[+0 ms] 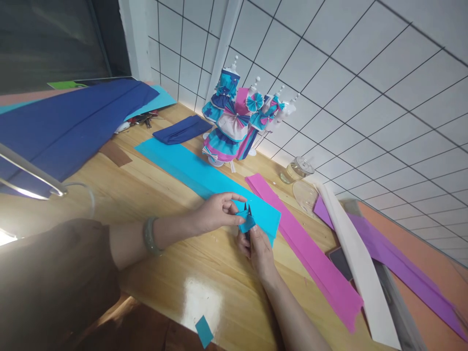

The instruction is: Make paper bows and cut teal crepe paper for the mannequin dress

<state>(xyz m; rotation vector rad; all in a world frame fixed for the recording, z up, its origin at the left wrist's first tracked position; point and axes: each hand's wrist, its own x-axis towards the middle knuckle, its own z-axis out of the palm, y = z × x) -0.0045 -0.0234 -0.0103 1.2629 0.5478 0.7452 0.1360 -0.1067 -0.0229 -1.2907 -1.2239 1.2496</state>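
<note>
My left hand (215, 212) pinches a small folded piece of cyan paper (246, 222) just above the wooden table (153, 190). My right hand (258, 248) is closed around small dark scissors (248, 214), whose tips stick up through the paper piece. Both hands meet at the near end of a long cyan paper strip (193, 170). A green bangle (150, 236) sits on my left wrist.
A pink strip (307, 248), a white strip (360, 273) and a purple strip (402, 265) lie to the right. Paper-dressed doll stands (234, 119) and a glass jar (295, 170) stand by the tiled wall. Dark blue cloth (66, 126) covers the far left. A cyan scrap (204, 331) lies near.
</note>
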